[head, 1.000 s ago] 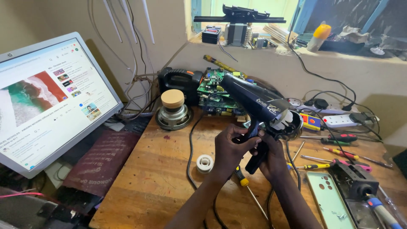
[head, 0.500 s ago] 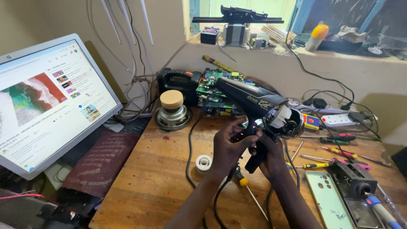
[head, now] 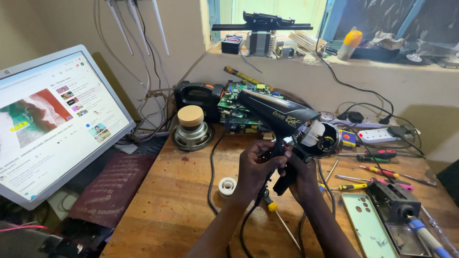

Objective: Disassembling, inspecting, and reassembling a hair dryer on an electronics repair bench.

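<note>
Over a crowded wooden counter point(head: 167, 210), both hands, left hand point(head: 256, 167) and right hand point(head: 301, 177), pinch an opened black hair dryer point(head: 282, 119) whose loose white insert point(head: 313, 134) could drop out.

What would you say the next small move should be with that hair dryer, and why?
Probably ease the black hair dryer down toward the wooden table: both the left hand and the right hand grip its handle in mid-air, and its rear stands open.

Left hand point(head: 256, 165): raised over the desk, fingers curled closed, thumb pointing toward the right hand.
Right hand point(head: 301, 174): just beside the left, touching it, fingers bent closed.
Forearms: both rising from below, converging.
</note>
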